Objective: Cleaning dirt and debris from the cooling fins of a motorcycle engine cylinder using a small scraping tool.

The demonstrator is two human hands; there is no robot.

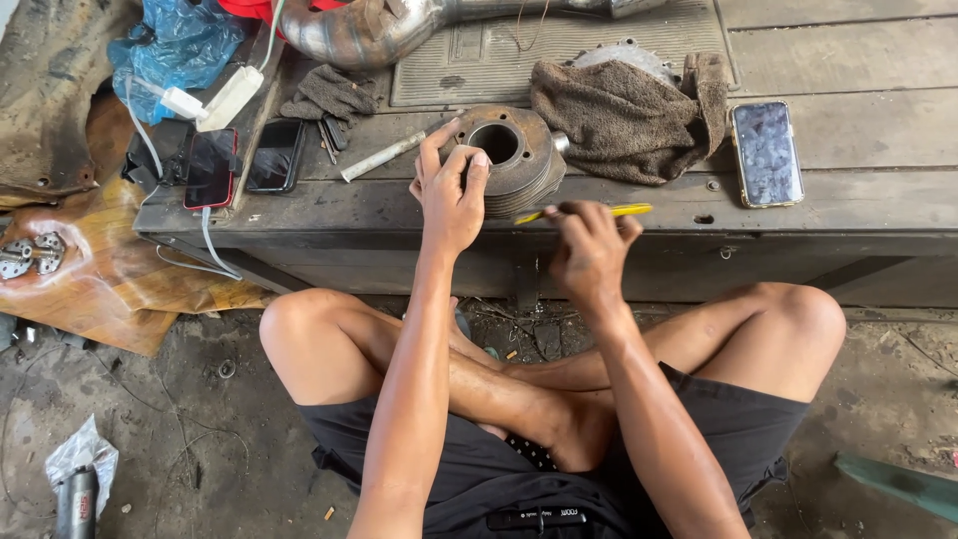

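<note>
A round, finned metal engine cylinder [514, 155] with a central bore lies on a low, dark wooden bench [858, 200]. My left hand [449, 190] grips its near left rim, thumb and fingers wrapped over the edge. My right hand [589, 250] is closed on a thin yellow-handled tool [624, 211], held level along the bench's front edge with its tip against the cylinder's fins. I sit cross-legged on the ground in front of the bench.
A brown rag [629, 110] covers a metal part behind the cylinder. One phone [765, 153] lies at the right, two more phones [212, 168] at the left by white chargers [232, 97]. An exhaust pipe [369, 35], rubber mat [559, 55], blue bag [175, 50] and metal rod [382, 157] lie behind.
</note>
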